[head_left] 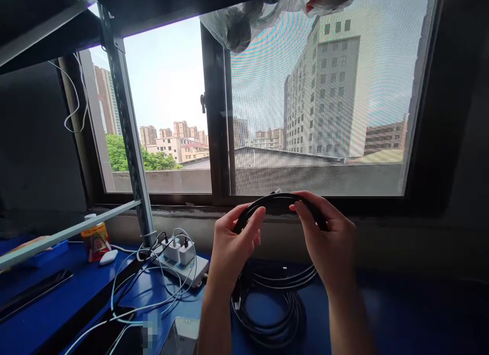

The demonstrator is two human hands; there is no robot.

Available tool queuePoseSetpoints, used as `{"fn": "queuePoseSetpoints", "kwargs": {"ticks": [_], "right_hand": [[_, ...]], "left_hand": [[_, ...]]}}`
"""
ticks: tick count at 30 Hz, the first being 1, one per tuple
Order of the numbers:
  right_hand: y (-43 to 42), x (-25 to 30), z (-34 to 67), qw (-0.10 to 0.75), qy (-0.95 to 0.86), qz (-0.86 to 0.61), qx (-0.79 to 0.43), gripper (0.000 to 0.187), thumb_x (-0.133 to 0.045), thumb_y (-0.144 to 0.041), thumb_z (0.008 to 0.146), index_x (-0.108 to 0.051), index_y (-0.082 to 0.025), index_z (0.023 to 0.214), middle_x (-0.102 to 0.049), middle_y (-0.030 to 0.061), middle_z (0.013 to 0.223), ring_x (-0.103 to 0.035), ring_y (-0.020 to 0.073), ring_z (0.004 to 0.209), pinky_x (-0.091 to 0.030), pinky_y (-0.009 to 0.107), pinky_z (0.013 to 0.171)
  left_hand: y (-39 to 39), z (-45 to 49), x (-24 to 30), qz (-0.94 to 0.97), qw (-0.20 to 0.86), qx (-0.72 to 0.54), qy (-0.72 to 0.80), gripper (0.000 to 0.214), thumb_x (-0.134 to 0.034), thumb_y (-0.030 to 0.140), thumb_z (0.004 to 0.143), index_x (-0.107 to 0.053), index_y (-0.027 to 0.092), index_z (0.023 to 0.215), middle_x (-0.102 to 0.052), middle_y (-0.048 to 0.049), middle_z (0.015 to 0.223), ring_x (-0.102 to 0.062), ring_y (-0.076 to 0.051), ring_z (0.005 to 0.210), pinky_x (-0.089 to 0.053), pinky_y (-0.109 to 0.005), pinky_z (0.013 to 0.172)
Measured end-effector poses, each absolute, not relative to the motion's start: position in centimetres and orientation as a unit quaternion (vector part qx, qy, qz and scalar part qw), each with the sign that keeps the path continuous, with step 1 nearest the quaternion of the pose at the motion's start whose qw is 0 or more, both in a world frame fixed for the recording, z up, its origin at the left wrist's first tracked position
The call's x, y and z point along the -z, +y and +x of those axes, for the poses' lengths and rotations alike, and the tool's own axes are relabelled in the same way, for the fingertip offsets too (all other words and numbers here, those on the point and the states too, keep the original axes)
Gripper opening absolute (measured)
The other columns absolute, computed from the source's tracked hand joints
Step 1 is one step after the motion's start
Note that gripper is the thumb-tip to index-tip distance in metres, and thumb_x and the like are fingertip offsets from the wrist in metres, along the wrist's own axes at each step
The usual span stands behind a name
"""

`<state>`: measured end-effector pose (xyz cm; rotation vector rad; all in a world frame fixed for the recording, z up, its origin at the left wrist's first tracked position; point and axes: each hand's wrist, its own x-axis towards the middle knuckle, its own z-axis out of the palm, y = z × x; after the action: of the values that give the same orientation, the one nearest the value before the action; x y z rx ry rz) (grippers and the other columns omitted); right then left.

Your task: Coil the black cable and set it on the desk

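Both my hands hold a bundle of black cable [280,196], raised in front of the window sill. It arches upward between them. My left hand [239,233] is closed round the bundle's left side, thumb on top. On the right side, my right hand [328,233] grips it with the thumb in front and the fingers behind. Lower strands of the bundle show between my wrists. Beneath, a coil of black cable [290,319] lies on the blue table; whether it joins the held bundle, I cannot tell.
A white power strip [198,273] with chargers and tangled white cables [114,294] lies left. Nearby are a red-yellow pouch [95,240], a white mouse-like object [108,257] and a metal shelf post [130,126]. Plastic bags [244,26] hang overhead before the window.
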<state>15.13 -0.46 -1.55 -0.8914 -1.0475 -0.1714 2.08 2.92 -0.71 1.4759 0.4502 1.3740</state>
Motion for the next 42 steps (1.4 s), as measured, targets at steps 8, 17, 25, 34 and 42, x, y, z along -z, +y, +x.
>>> {"fn": "queuePoseSetpoints", "kwargs": {"ticks": [8, 17, 25, 34, 42], "right_hand": [[-0.4, 1.4, 15.1, 0.716, -0.546, -0.425, 0.093, 0.027, -0.055, -0.041, 0.084, -0.07, -0.021, 0.094, -0.068, 0.0053, 0.084, -0.062, 0.0166, 0.071, -0.038, 0.02, 0.042], [-0.5, 1.6, 14.3, 0.635, -0.612, -0.463, -0.089, 0.056, -0.049, -0.067, 0.081, -0.06, -0.016, 0.061, -0.037, -0.0042, 0.041, -0.03, 0.0073, 0.037, -0.024, 0.019, 0.037], [-0.4, 1.5, 14.0, 0.671, -0.583, -0.457, -0.017, 0.034, -0.053, -0.048, 0.084, -0.069, -0.019, 0.09, -0.064, 0.0028, 0.068, -0.045, 0.0099, 0.045, -0.034, 0.02, 0.04], [-1.6, 1.6, 14.3, 0.62, -0.653, -0.432, 0.052, 0.035, -0.069, -0.031, 0.076, -0.065, -0.031, 0.111, -0.066, 0.0003, 0.106, -0.059, 0.0128, 0.074, -0.043, 0.02, 0.051], [-0.9, 1.5, 14.3, 0.625, -0.632, -0.457, 0.041, 0.023, -0.065, -0.046, 0.079, -0.068, -0.023, 0.079, -0.067, 0.0014, 0.081, -0.059, 0.0152, 0.067, -0.036, 0.022, 0.047]], "left_hand": [[2.7, 1.5, 0.9, 0.613, 0.525, -0.553, 0.208, 0.052, -0.074, 0.064, 0.059, -0.06, 0.014, 0.06, -0.026, 0.0099, 0.04, -0.018, -0.002, 0.037, -0.013, -0.018, 0.034], [3.3, -0.4, 0.4, 0.597, 0.488, -0.559, 0.306, 0.06, -0.074, 0.072, 0.047, -0.06, 0.013, 0.051, -0.027, 0.0075, 0.038, -0.02, -0.003, 0.038, -0.01, -0.021, 0.038], [3.2, 0.0, 0.2, 0.586, 0.509, -0.546, 0.315, 0.064, -0.07, 0.076, 0.047, -0.062, 0.015, 0.067, -0.027, 0.0096, 0.037, -0.017, -0.003, 0.035, -0.005, -0.021, 0.037], [4.5, 0.9, 1.2, 0.603, 0.535, -0.524, 0.275, 0.07, -0.07, 0.07, 0.056, -0.057, 0.016, 0.1, -0.031, 0.0128, 0.037, -0.018, -0.003, 0.033, -0.01, -0.016, 0.035], [3.6, 1.2, 0.5, 0.598, 0.577, -0.496, 0.249, 0.074, -0.073, 0.065, 0.054, -0.053, 0.015, 0.105, -0.04, 0.0114, 0.041, -0.025, -0.003, 0.035, -0.015, -0.015, 0.038]]}}
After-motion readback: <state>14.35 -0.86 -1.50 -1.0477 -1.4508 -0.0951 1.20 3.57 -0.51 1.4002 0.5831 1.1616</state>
